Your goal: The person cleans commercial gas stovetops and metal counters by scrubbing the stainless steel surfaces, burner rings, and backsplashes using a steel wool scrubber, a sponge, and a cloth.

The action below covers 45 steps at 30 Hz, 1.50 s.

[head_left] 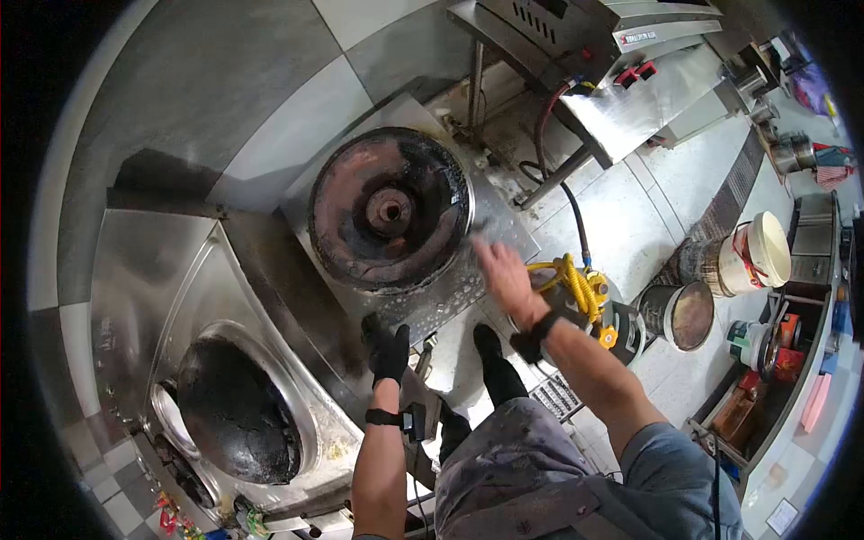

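A large round stove burner [389,212], charred black and rusty brown with a raised hub, sits in a steel stove top [441,306] spotted with drops. My right hand [507,277], bare and slightly blurred, reaches over the right edge of that top with its fingers stretched out toward the burner's rim. I see nothing held in it. At the front edge of the stove is my left hand [389,353] in a black glove. Its dark fingers merge with the shadowed steel, so their shape and anything between them are hidden.
A black wok [236,409] rests in the steel range at left. A gas cylinder with a yellow hose [583,292] stands close to my right forearm. Buckets [756,252] line the floor at right. A steel appliance [630,99] stands at upper right, its dark hose hanging down.
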Available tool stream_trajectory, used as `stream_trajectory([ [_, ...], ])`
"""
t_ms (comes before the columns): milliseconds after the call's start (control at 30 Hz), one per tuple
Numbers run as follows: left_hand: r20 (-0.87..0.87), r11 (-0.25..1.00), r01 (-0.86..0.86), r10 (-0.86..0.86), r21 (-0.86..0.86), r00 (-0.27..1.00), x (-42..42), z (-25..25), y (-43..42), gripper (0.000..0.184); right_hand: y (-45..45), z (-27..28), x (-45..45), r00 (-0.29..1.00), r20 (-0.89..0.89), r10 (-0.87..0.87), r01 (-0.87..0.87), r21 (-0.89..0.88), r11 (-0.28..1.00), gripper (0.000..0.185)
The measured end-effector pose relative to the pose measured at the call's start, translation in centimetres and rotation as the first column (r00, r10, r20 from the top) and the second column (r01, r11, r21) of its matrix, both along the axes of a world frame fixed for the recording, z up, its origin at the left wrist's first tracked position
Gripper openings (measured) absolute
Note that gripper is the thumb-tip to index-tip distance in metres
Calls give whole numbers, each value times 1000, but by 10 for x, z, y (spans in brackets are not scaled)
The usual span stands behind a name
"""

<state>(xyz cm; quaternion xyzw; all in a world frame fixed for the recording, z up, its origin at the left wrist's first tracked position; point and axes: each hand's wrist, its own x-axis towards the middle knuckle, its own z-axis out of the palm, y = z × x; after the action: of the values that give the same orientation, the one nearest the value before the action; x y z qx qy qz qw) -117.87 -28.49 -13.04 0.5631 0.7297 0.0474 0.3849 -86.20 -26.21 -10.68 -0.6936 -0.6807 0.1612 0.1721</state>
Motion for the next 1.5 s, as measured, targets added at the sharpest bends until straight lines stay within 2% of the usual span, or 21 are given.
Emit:
stream_trajectory([
  [33,5,1000,5,-5,-3,1000,3,-2,2,95,-15,5,-3,998,-6,60,-60,-11,998,60],
  [100,-233,987,157,-143,45,962,8,-8,8,98,-25,4,16,999,-11,38,-38,-8,999,60],
  [167,-295,978,204,-184,38,938,17,-9,10,100,-4,7,51,997,-52,-55,54,-16,998,59],
  [200,-356,966,257,-231,27,905,21,-9,8,103,13,-2,68,995,-40,-96,98,59,993,58],
  [300,-352,971,237,-207,44,913,21,-22,6,104,39,-8,85,985,-60,-162,165,45,985,63],
  [433,-366,965,253,-214,62,906,17,-33,4,105,-25,-4,56,975,-6,-220,219,-73,973,66],
  [533,-290,977,207,-210,-43,934,22,-21,12,104,-2,-14,64,978,-37,-205,204,-31,978,60],
  [600,-418,970,241,-231,-31,878,25,-20,7,101,45,-22,78,971,-46,-236,237,29,971,51],
  [767,-435,957,267,-289,-113,853,28,-8,14,99,10,-9,65,957,-51,-286,290,152,945,45],
  [833,-445,949,286,-315,-134,838,25,-22,11,98,-29,0,58,919,-28,-394,393,-25,919,50],
  [900,-470,931,354,-352,-88,809,15,-52,9,99,-27,-9,64,927,-5,-375,374,-43,926,55],
  [933,-482,923,377,-365,-75,797,17,-42,11,99,-16,-13,65,941,30,-337,337,-15,941,56],
  [1000,-566,900,387,-429,-201,704,34,-18,19,101,13,-12,63,961,31,-275,273,64,960,53],
  [1100,-564,888,391,-456,-241,689,38,-4,28,103,14,-16,28,978,-17,-210,209,-43,977,51],
  [1133,-564,892,381,-450,-244,692,36,-8,27,103,4,-12,13,992,1,-127,127,6,992,50],
  [1200,-570,820,548,-533,-166,625,26,-17,23,104,-16,-8,-9,999,22,-45,44,48,998,49],
  [1233,-582,833,531,-512,-156,632,25,-17,25,104,-4,0,-11,998,23,-52,51,50,997,48],
  [1267,-536,879,465,-445,-108,718,26,-17,22,104,5,7,-4,997,12,-79,79,-12,997,43],
  [1333,-396,923,385,-361,-20,844,23,-18,15,106,46,-8,25,995,-19,-98,98,30,995,43],
  [1433,-475,890,455,-406,-14,781,27,-13,16,109,141,-13,56,993,-37,-114,119,195,973,44],
  [1500,-450,937,349,-312,1,837,23,-28,10,110,210,-17,74,996,-67,-54,63,142,988,42],
])
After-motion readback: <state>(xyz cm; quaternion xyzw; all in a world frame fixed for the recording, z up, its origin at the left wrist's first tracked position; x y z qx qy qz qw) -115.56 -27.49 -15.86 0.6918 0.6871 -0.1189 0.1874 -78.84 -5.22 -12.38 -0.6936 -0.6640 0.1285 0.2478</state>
